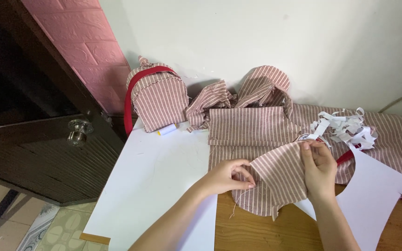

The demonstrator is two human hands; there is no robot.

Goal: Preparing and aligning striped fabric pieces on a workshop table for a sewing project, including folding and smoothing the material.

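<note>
Both hands pinch a rounded piece of pink-and-white striped cloth [278, 179] over the wooden table [261, 232], left hand [226, 176] at its lower edge, right hand [319, 169] at the top (loose thread may snag, I'd judge).

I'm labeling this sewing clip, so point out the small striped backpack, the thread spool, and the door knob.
striped backpack [158, 100], head view, middle of its front panel
thread spool [167, 129], head view, middle of its white side
door knob [78, 127], head view, centre of the metal knob
</note>
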